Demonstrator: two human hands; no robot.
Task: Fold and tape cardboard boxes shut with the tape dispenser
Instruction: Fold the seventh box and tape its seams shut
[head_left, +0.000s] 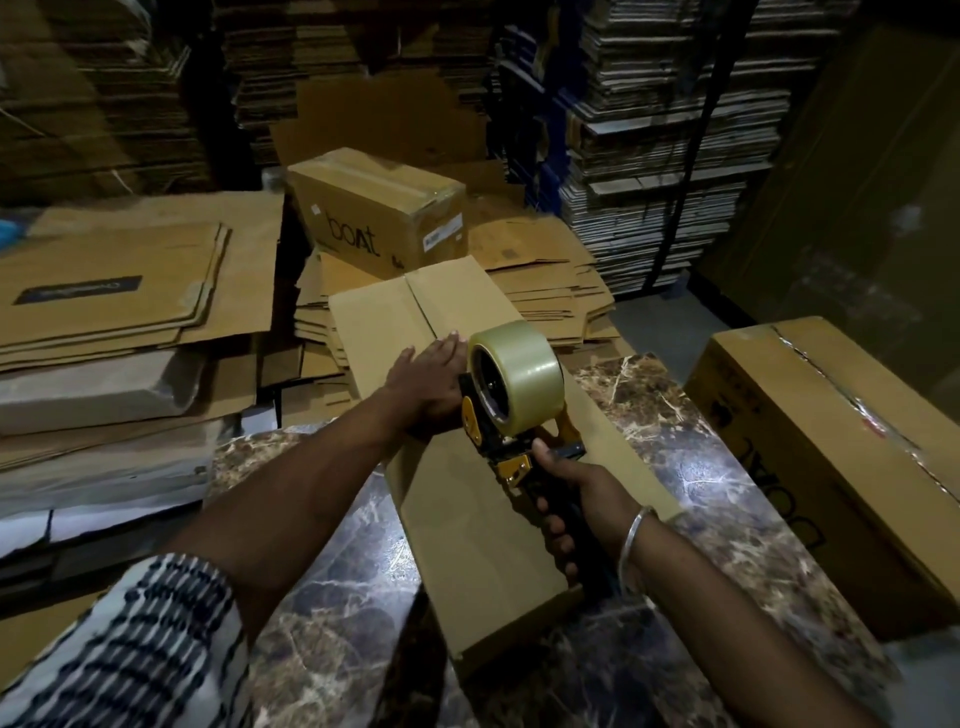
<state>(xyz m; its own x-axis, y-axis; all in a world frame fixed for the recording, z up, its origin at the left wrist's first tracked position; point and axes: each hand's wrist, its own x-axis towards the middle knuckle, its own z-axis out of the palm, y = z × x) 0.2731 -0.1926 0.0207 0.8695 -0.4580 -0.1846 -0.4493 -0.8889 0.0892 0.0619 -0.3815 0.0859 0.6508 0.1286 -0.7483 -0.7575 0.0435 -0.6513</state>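
A long plain cardboard box (467, 519) lies on the marble table, its top flaps folded shut with the seam running away from me. My left hand (428, 382) presses flat on the top near the seam, fingers straight. My right hand (576, 512) grips the black handle of a yellow tape dispenser (511, 405), which carries a roll of clear tape and sits on the box top just right of my left hand.
The dark marble table (685, 457) bears a taped box (841, 457) at the right. A taped "boat" box (379, 213) stands behind. Flattened cardboard sheets (119, 291) are stacked at the left and behind. Shelves of cardboard fill the back.
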